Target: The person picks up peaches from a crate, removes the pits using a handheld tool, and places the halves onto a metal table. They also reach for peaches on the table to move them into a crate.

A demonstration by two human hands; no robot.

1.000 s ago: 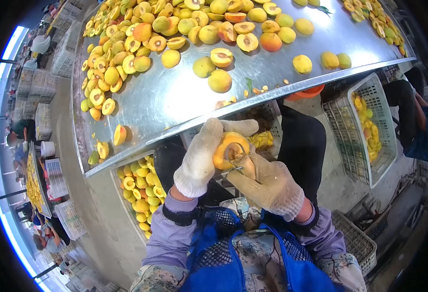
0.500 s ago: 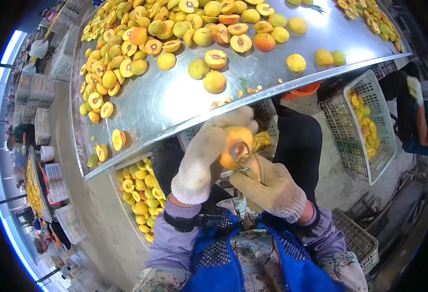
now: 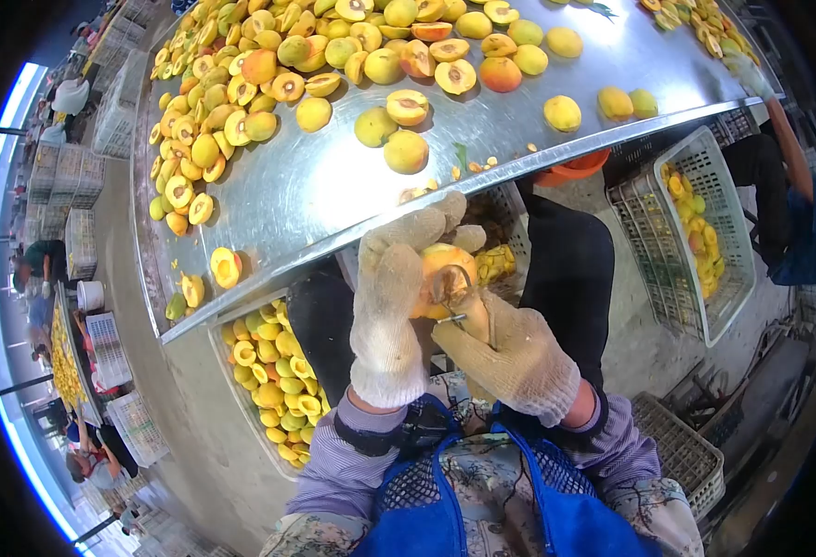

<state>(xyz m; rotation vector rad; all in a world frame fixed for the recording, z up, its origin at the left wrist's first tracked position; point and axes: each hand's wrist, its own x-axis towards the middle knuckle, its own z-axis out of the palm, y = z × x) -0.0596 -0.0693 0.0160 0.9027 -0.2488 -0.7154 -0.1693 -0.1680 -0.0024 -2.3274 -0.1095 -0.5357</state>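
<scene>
My left hand [image 3: 389, 302], in a white knit glove, is wrapped round a yellow-orange peach half [image 3: 441, 263] just below the metal table's edge. My right hand [image 3: 519, 357], in a tan-looking glove, grips a small metal tool [image 3: 454, 295] with a looped end. The loop lies against the cut face of the peach half. Above my hands, the metal table [image 3: 306, 200] holds many whole and halved peaches [image 3: 231, 97]. Small pit pieces [image 3: 487, 163] lie near its edge.
A crate of peach halves [image 3: 273, 381] stands at the lower left, another crate [image 3: 737, 251] at the right. An orange container [image 3: 575, 167] is under the table edge. A co-worker's gloved hand [image 3: 750, 74] reaches over the table. An empty-looking crate [image 3: 677, 455] sits lower right.
My left hand has turned more upright round the peach half, its fingers shifted. The tool's loop has moved slightly left and down with my right hand. The co-worker's gloved hand has risen to the table.
</scene>
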